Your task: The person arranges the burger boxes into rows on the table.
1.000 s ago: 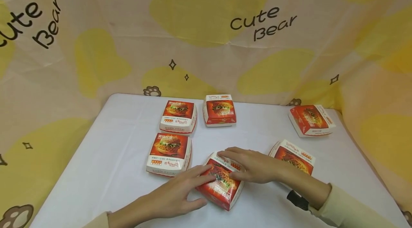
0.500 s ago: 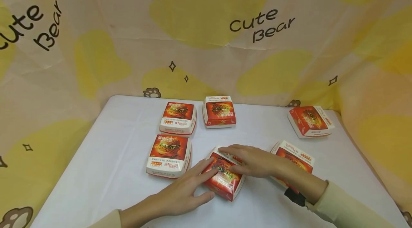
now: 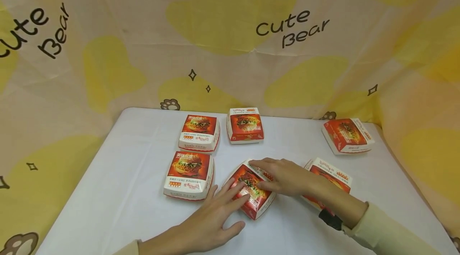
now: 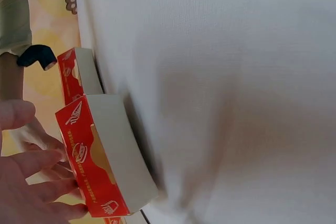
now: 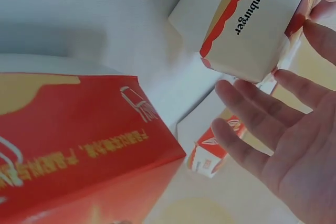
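A red and white hamburger box (image 3: 253,203) lies askew on the white table, between both hands in the head view. My left hand (image 3: 212,223) reaches over its left side, the fingers extended and spread on the lid. My right hand (image 3: 285,177) lies across its far right part, fingers loosely bent and hiding some of the lid. In the left wrist view, fingers of the left hand (image 4: 39,187) reach along the box's red side. The right wrist view has the right hand (image 5: 294,124) with fingers apart, beside the box's white wall (image 5: 247,30).
Close to the left is another hamburger box (image 3: 188,175), with one box (image 3: 199,131) behind it and another (image 3: 245,125) at the back. A box (image 3: 328,177) lies partly under the right forearm; one more (image 3: 347,136) sits far right. A patterned cloth (image 3: 230,47) hangs behind.
The box between the hands has slid away from the person and turned a little. My left hand has shifted right, its fingers more spread; the right hand keeps to the box's far side.
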The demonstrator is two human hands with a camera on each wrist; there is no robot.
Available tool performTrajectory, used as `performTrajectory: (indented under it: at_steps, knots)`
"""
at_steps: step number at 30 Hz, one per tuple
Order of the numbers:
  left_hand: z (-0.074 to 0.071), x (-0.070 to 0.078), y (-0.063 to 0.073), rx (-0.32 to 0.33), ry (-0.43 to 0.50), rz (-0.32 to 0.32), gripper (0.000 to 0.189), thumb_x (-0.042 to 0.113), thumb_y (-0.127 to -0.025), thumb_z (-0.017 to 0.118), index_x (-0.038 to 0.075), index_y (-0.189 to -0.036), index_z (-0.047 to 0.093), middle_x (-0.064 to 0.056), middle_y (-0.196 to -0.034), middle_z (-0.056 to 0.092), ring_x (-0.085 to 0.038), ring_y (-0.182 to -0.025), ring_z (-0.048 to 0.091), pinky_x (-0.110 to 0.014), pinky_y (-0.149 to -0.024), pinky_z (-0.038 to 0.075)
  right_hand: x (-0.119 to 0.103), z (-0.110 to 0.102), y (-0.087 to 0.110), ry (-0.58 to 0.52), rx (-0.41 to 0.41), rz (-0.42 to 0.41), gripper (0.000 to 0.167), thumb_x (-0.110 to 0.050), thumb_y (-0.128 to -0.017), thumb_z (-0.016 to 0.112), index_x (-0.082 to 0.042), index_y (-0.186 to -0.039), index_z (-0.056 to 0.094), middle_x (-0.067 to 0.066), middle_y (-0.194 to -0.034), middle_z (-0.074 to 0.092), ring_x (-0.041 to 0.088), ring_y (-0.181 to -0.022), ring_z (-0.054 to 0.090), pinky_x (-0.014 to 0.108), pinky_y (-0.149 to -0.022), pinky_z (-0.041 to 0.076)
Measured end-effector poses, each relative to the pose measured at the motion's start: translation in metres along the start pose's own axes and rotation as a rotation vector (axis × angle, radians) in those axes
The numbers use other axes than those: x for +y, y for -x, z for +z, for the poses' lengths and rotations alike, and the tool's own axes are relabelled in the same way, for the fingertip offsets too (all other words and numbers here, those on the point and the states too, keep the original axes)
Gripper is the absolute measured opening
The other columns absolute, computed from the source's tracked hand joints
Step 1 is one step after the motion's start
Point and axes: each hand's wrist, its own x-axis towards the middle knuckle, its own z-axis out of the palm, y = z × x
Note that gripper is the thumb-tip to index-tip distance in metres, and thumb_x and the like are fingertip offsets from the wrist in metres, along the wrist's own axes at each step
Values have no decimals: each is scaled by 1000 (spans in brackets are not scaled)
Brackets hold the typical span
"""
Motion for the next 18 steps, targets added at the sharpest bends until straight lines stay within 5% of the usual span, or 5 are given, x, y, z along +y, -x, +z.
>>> performTrajectory:
  at_steps: [10,18]
  knots:
    - [0,-4,-8,20,-31,-47,56,36,-96,64,17,-147,50,-4,-162,30,-38,-150,14,-75,-108,18,1,-5,-6,96,45,-99,63,-35,-94,69,-15,-150,46,13,-151,46,36,-133,49,59,-104,42]
    - [6,-1,-4,48,13,-49,58,31,-94,67,24,-148,49,1,-162,30,-37,-149,18,-74,-108,19,3,-4,-5,128,51,-77,56,-38,-94,68,-13,-143,55,13,-137,59,34,-121,59,56,-100,47]
